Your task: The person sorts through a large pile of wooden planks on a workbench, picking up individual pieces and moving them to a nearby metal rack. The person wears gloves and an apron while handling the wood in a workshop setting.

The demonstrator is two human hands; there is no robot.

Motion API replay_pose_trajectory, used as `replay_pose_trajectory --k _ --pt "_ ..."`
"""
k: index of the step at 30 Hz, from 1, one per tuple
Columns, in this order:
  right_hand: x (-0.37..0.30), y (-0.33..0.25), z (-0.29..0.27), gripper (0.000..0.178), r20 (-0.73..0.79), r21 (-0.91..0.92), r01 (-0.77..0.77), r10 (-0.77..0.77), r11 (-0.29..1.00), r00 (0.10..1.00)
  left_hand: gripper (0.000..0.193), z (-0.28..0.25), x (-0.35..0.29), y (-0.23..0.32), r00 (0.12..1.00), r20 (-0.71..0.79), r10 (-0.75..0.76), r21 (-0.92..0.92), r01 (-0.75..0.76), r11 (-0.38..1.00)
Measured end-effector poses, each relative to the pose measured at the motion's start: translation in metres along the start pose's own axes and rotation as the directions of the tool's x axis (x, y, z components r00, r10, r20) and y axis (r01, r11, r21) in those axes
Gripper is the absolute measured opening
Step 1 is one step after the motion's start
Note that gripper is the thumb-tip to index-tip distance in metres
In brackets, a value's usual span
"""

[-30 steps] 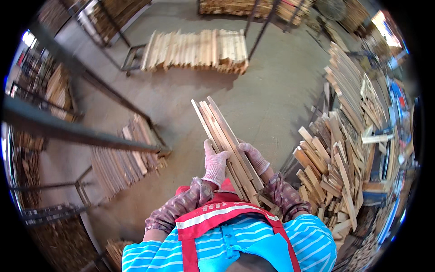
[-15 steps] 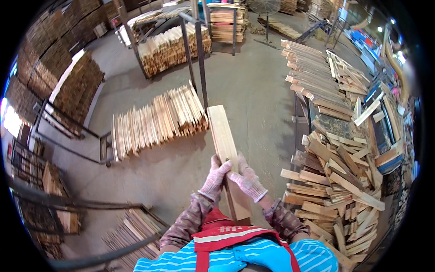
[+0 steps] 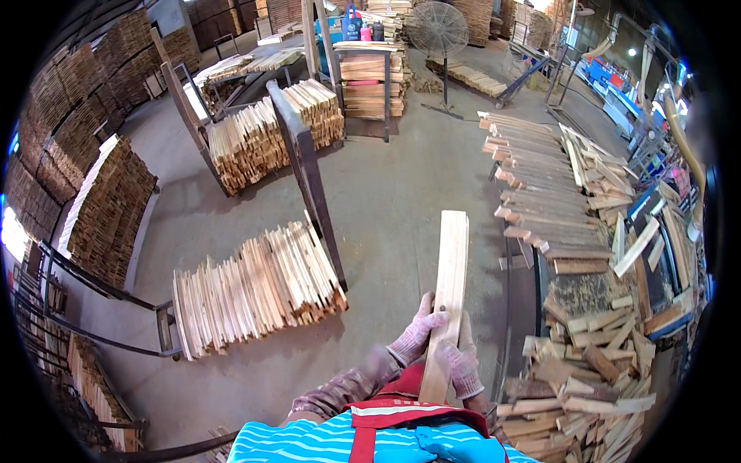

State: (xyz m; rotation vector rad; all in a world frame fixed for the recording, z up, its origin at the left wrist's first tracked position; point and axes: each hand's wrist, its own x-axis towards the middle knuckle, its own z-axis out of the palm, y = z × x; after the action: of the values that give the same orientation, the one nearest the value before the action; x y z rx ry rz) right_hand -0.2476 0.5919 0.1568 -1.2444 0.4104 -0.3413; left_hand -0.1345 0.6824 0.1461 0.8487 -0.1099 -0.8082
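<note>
Both my gloved hands grip a long, pale wooden board (image 3: pixel 452 262), held lengthwise in front of my red apron. My left hand (image 3: pixel 414 332) wraps its left edge, the thumb lying on the face near a dark knot. Around the right edge and lower part closes my right hand (image 3: pixel 463 364); some of its fingers are hidden behind the wood. The board's far end points away from me over the floor, and its near end reaches my apron. Whether it is one piece or two laid together, I cannot tell.
A low cart with a row of upright boards (image 3: pixel 258 289) stands at left, a dark metal post (image 3: pixel 309 174) at its end. At right are a row of laid-out boards (image 3: pixel 548 189) and a heap of loose offcuts (image 3: pixel 594 370). A large fan (image 3: pixel 438 31) stands beyond.
The view has shifted, so the cart and wood piles sit lower in it. My hands and the board have swung to the right, the board now leaning slightly right. Both hands still grip it.
</note>
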Motion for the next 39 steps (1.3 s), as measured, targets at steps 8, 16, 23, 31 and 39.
replay_pose_trajectory --k 8,16,23,31,39 --pt "0.262 -0.051 0.012 0.07 0.274 -0.343 0.151 -0.055 0.927 0.96 0.056 -0.034 0.214 0.101 0.964 -0.262 -0.043 -0.257 -0.027 0.966" --pt "0.466 -0.066 0.045 0.048 0.335 -0.175 -0.058 0.115 0.983 0.935 0.078 -0.095 0.378 0.206 0.956 -0.089 0.281 -0.573 -0.279 0.771" --pt "0.615 -0.014 0.086 0.049 0.292 -0.15 -0.341 0.371 0.928 0.881 0.089 -0.184 0.505 0.31 0.883 -0.129 0.451 -0.515 -0.449 0.731" --pt "0.762 0.006 0.159 0.033 0.145 0.195 -0.616 0.598 0.763 0.788 0.091 -0.272 0.62 0.441 0.823 -0.039 0.566 -0.555 -0.489 0.673" --pt "0.952 0.066 0.253 0.026 0.35 0.14 -0.797 0.724 0.587 0.595 0.076 -0.386 0.673 0.568 0.863 -0.272 0.426 -0.524 -0.504 0.686"
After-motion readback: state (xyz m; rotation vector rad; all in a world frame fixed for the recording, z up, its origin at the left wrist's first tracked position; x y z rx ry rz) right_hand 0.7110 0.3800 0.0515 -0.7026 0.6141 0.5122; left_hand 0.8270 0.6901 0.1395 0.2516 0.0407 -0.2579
